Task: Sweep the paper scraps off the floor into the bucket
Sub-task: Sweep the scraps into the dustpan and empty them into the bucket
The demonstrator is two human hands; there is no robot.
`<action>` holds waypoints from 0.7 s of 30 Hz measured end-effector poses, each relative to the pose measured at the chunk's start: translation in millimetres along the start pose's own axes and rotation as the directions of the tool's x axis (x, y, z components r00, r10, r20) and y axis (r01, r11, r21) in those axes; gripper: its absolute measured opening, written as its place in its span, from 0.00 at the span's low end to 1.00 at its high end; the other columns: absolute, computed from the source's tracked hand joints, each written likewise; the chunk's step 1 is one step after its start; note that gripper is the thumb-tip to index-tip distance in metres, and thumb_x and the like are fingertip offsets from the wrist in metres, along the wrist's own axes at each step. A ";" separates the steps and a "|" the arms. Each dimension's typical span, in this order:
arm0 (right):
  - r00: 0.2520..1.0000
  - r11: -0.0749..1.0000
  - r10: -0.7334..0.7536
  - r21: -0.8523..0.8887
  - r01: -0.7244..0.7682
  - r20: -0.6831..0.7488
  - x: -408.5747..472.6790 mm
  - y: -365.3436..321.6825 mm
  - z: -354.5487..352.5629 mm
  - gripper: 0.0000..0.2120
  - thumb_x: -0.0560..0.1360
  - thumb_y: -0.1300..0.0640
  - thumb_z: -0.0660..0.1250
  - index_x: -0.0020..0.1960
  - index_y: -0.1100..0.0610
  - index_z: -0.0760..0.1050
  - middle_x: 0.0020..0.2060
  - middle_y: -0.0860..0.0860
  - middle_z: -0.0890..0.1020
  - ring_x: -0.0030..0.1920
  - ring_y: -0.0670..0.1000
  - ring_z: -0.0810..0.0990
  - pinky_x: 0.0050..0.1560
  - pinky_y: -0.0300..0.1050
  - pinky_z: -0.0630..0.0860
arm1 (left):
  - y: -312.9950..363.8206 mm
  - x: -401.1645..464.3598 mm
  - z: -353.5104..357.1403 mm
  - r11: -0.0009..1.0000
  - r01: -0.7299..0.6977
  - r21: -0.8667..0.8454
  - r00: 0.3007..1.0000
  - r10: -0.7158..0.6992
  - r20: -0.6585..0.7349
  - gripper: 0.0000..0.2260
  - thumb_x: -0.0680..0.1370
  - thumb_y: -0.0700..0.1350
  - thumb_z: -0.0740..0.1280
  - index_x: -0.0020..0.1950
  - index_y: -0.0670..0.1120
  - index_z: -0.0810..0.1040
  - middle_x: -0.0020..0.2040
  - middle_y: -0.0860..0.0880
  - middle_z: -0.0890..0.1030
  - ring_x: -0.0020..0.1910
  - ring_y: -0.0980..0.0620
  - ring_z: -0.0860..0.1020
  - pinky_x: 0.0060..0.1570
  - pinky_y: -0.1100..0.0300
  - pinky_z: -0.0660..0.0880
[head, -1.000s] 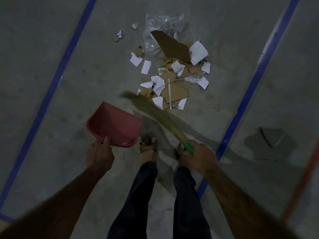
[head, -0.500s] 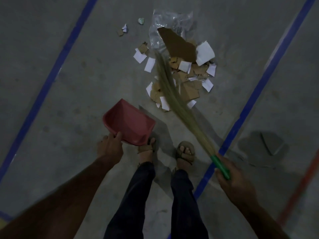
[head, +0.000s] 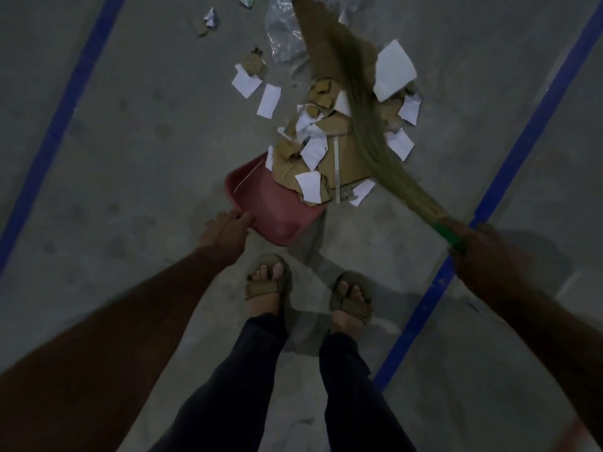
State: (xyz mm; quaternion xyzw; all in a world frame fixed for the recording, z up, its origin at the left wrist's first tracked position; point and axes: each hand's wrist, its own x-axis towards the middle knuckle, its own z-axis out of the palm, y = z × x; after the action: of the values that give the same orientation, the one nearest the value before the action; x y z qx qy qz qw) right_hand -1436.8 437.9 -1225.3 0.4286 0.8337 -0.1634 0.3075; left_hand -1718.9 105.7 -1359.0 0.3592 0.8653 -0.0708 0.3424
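Note:
A pile of white paper and brown cardboard scraps [head: 329,148] lies on the grey floor ahead of my feet. My left hand [head: 225,233] grips the near edge of a red dustpan [head: 270,203], whose mouth sits under the pile's near edge with some scraps on it. My right hand [head: 479,249] holds the green handle of a grass broom [head: 359,102]. Its bristles stretch up and left across the pile to a clear plastic bag [head: 284,34]. No bucket is in view.
Loose scraps [head: 254,83] and small crumpled bits [head: 208,21] lie left of the pile. Blue tape lines [head: 509,164] run diagonally on both sides of the floor. My sandalled feet [head: 270,282] stand just behind the dustpan.
The dustpan has slid forward to the pile's edge and scraps now lie on it. The broom has swung further right and reached over the far end of the pile.

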 end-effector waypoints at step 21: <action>0.952 0.872 -0.273 0.455 0.182 0.142 -106.7 -35.2 26.3 0.17 0.78 0.47 0.65 0.62 0.40 0.62 0.40 0.42 0.73 0.37 0.40 0.74 0.34 0.34 0.68 | 133.7 -39.5 7.0 0.972 0.041 -0.230 0.983 -0.080 -0.165 0.18 0.79 0.39 0.60 0.68 0.48 0.66 0.57 0.41 0.72 0.53 0.39 0.72 0.51 0.45 0.73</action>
State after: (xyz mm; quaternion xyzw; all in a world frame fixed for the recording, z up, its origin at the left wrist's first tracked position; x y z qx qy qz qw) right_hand -1408.4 338.0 -1175.3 0.3661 0.7851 -0.4236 0.2649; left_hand -1605.4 178.4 -1322.5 0.2960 0.9048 0.0488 0.3021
